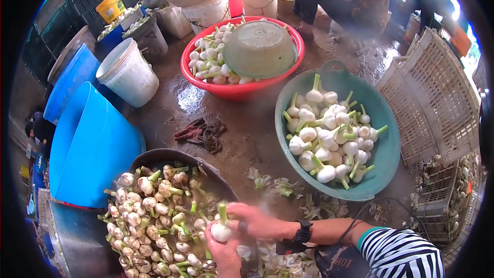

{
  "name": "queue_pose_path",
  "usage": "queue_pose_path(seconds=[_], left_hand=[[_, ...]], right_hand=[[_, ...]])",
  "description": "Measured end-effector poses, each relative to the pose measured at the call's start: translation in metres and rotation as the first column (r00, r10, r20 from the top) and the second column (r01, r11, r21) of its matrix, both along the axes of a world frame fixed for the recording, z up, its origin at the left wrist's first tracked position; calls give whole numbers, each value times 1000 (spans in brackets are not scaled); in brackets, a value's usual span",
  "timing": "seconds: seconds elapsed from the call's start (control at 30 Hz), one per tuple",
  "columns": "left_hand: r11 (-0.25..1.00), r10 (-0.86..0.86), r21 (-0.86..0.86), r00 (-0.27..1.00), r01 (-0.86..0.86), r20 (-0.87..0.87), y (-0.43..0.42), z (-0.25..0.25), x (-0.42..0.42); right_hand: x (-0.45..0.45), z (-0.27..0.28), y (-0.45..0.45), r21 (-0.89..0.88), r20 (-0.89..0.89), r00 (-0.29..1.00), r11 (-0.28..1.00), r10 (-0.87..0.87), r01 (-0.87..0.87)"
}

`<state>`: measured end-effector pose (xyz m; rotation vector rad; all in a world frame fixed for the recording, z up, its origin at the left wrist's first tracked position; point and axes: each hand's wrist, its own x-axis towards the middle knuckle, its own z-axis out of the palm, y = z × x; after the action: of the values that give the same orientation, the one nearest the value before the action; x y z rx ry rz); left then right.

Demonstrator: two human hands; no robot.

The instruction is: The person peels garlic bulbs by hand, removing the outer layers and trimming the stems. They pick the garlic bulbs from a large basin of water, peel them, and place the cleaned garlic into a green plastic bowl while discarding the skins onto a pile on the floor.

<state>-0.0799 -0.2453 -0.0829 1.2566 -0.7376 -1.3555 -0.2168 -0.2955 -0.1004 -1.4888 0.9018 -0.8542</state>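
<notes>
A white garlic bulb (222, 231) with a short green stem is held between my two hands, over the right edge of a dark basin (218, 177). My left hand (224, 252) grips the bulb from below. My right hand (252, 220), slightly blurred, has its fingers closed at the bulb's upper side by the stem. Soil-stained garlic bulbs (149, 226) fill the dark basin. Clean white bulbs (334, 136) lie in a green basin (288, 149) to the right. Peeled leaves (285, 257) are scattered beneath my right wrist.
A red basin (231, 91) of garlic with an upturned bowl (260, 49) stands ahead. Blue tubs (92, 149) and a white bucket (128, 72) are at left, plastic crates (432, 98) at right. Another person (360, 0) sits at the back. Dark gloves (203, 135) lie on the floor.
</notes>
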Motion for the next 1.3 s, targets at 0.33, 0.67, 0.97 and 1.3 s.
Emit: queue_pose_path(seconds=[0.33, 0.67, 0.97, 1.3], left_hand=[[980, 15, -154, 728, 124, 685, 1, 16, -34], [961, -239, 160, 968, 225, 81, 1, 32, -3], [939, -56, 143, 549, 314, -834, -10, -9, -11], [975, 159, 211, 893, -73, -422, -19, 12, -38]], right_hand=[[-17, 24, 2, 280, 131, 991, 960, -21, -16], [-35, 12, 0, -54, 205, 975, 995, 89, -79], [-33, 5, 2, 331, 377, 886, 933, -270, 143], [-35, 18, 9, 124, 230, 944, 969, -236, 212]])
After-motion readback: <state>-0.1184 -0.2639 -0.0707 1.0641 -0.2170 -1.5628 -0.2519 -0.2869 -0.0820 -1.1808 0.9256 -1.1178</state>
